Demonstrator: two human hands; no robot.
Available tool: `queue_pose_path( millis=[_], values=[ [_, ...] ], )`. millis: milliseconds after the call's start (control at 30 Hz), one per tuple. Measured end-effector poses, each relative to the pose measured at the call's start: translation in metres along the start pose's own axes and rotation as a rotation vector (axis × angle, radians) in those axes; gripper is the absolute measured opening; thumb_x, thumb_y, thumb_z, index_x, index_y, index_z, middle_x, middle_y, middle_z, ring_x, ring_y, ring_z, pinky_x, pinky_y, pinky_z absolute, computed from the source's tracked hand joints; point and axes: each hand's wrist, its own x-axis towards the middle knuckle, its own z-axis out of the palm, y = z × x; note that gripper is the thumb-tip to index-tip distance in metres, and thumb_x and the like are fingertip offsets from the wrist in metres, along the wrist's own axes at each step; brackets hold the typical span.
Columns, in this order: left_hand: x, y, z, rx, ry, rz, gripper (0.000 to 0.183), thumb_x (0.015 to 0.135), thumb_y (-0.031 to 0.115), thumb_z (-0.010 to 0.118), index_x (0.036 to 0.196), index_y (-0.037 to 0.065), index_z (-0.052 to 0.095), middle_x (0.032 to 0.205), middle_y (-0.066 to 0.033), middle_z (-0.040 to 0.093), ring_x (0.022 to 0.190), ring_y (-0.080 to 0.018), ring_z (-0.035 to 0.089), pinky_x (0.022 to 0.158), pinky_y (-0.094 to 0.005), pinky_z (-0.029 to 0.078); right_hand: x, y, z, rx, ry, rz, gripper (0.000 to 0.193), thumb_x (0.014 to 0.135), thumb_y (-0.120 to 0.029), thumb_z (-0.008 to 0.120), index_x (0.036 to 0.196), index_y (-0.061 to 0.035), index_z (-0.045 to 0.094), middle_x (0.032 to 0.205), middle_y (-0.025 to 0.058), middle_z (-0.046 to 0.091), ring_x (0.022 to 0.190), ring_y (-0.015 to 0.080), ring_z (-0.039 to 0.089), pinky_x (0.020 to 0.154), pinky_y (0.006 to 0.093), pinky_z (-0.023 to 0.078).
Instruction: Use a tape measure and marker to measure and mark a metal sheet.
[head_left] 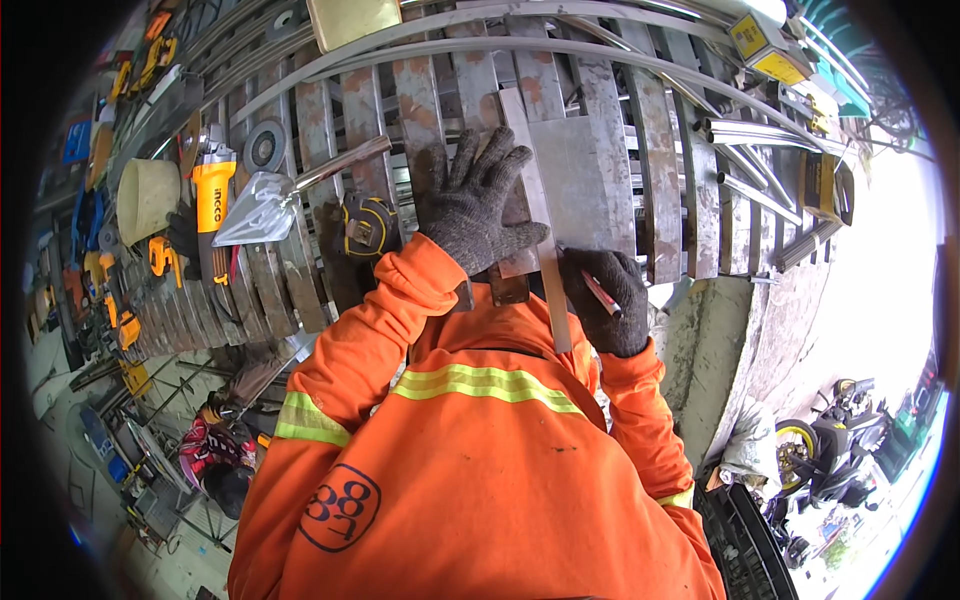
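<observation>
My left hand, in a dark grey knit glove, lies flat with its fingers spread. Its thumb and fingertips rest against the edge of a long flat metal strip, which lies lengthwise over the left side of a grey sheet-metal plate. Closed around a slim red and white pen, my gloved right hand is at the plate's near edge, just right of the strip. The pen's tip is hard to make out. Left of my left hand sits a black and yellow tape measure.
The slatted metal bench carries a yellow angle grinder, a clear plastic bag, a grinding disc and a metal tube. Long bars cross its far side. Shiny tubes and a yellow box lie right.
</observation>
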Motion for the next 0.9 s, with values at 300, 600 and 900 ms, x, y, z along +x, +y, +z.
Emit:
queue_pose_path(
  millis=[300,600,900],
  values=[
    [-0.001,-0.002,0.005,-0.005,0.003,-0.006,0.104,0.081,0.07,0.082,0.165,0.022,0.045,0.179,-0.0119,0.032,0.166,-0.0419,0.023,0.132,-0.0713,0.006,0.064,0.013,0.022,-0.06,0.107,-0.103,0.016,0.097,-0.012,0.08,0.112,-0.0064,0.081,0.097,0.0154,0.079,0.088,0.0361,0.075,0.08,0.0457,0.059],
    [0.001,0.001,0.002,0.123,-0.068,-0.032,0.11,0.082,0.076,0.077,0.171,0.023,0.038,0.182,-0.0111,0.025,0.168,-0.0415,0.019,0.132,-0.0712,0.006,0.129,0.032,0.048,0.098,0.131,-0.061,0.021,0.101,-0.026,0.075,0.107,-0.0066,0.08,0.097,0.0185,0.079,0.092,0.0413,0.075,0.08,0.0488,0.058],
    [0.001,0.003,0.001,0.147,-0.073,-0.049,0.11,0.083,0.077,0.076,0.171,0.023,0.036,0.182,-0.011,0.026,0.168,-0.0411,0.019,0.132,-0.0705,0.005,0.126,0.024,0.042,0.127,0.072,0.084,0.02,0.1,-0.025,0.075,0.107,-0.0061,0.08,0.097,0.0186,0.079,0.091,0.0405,0.077,0.08,0.0473,0.059]
  ],
)
